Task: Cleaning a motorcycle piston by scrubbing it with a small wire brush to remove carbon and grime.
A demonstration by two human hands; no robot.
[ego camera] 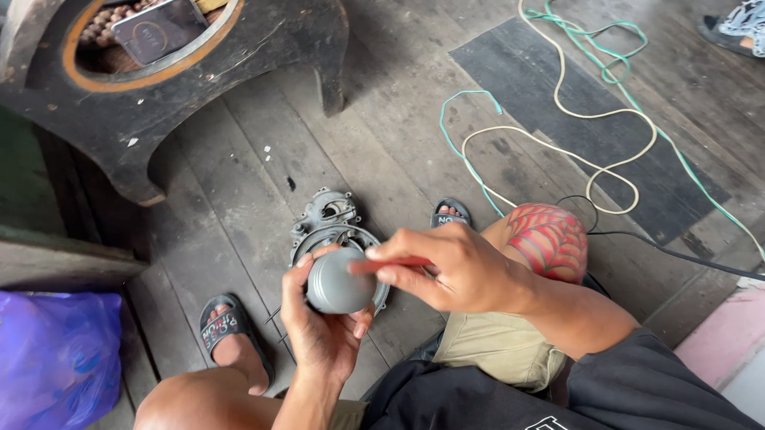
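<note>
Two hands are busy over my lap: my left hand (318,323) cups a rounded grey metal part (338,283), its fingers (293,282) curled around the near side, holding it above the wooden floor (229,195). My right hand (452,268) pinches a thin red tool (384,264), fingers closed tight on it, its tip laid against the top of the grey part. Just behind it, a grey engine cover (327,217) lies on the floor between my sandals.
</note>
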